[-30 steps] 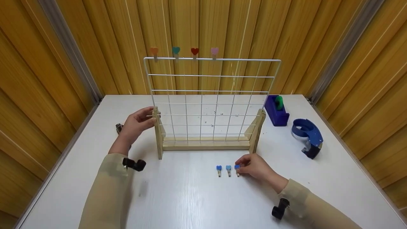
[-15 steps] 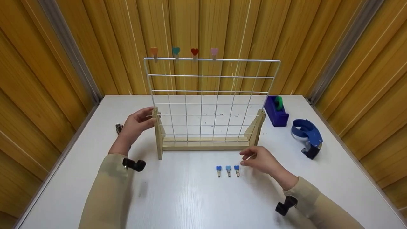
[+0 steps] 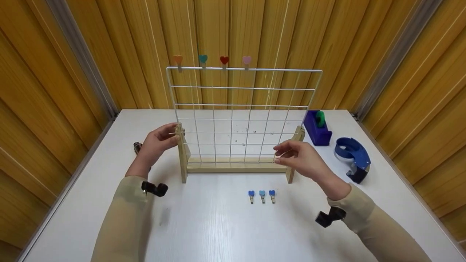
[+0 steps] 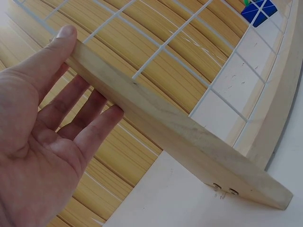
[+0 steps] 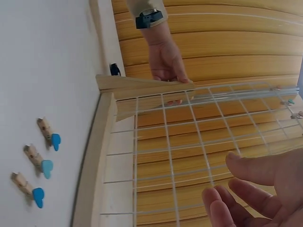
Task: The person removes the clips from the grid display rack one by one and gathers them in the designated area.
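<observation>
A white wire grid (image 3: 244, 68) stands upright in a wooden stand (image 3: 236, 170). My left hand (image 3: 151, 147) holds the top of the stand's left post (image 4: 161, 116), thumb on one side and fingers on the other, as the left wrist view shows. Several heart clothespins sit along the grid's top bar: orange (image 3: 177, 59), teal (image 3: 203, 58), red (image 3: 224, 60) and pink (image 3: 247, 59). My right hand (image 3: 305, 158) hovers before the grid's lower right, its thumb and fingers parted around nothing. Three blue-hearted clothespins, the middle one lighter (image 3: 262, 195), lie in a row on the table.
Beyond the stand's right post is a purple tape dispenser (image 3: 318, 129) with a green roll. A blue handheld tape dispenser (image 3: 353, 156) lies farther right. Behind my left wrist, a small dark object (image 3: 137, 146) is partly hidden. Wood-patterned walls (image 3: 233, 29) enclose the white table (image 3: 204, 222).
My right hand has let go of the rightmost blue clothespin and risen away toward the grid. The clothespin stays in the row, and my left hand keeps its hold on the post.
</observation>
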Available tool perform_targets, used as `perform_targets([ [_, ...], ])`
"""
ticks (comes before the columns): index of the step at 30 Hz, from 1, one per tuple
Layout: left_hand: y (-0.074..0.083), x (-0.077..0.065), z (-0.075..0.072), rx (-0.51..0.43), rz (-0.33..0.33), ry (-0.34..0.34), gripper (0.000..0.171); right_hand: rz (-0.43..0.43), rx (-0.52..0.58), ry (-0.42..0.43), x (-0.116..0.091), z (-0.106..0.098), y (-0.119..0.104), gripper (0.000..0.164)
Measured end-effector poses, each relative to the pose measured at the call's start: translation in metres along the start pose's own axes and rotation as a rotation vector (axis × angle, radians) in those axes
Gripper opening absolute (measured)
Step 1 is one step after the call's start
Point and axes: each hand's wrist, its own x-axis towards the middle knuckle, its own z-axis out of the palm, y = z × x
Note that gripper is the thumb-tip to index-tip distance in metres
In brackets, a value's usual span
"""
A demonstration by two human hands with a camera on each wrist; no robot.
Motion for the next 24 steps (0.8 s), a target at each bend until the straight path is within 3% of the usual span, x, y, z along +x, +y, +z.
perform_targets([
  [11,0.000,-0.001,0.000,-0.013,0.002,0.004,0.057,-0.127,-0.003,0.082,0.008,-0.031,-0.058,0.035],
  [19,0.000,-0.002,0.001,-0.025,0.066,0.004,0.055,-0.309,0.030,0.193,0.021,-0.048,-0.098,0.031],
  [24,-0.001,-0.003,0.001,-0.028,0.065,0.009,0.054,-0.408,0.080,0.249,0.034,-0.056,-0.125,0.028],
])
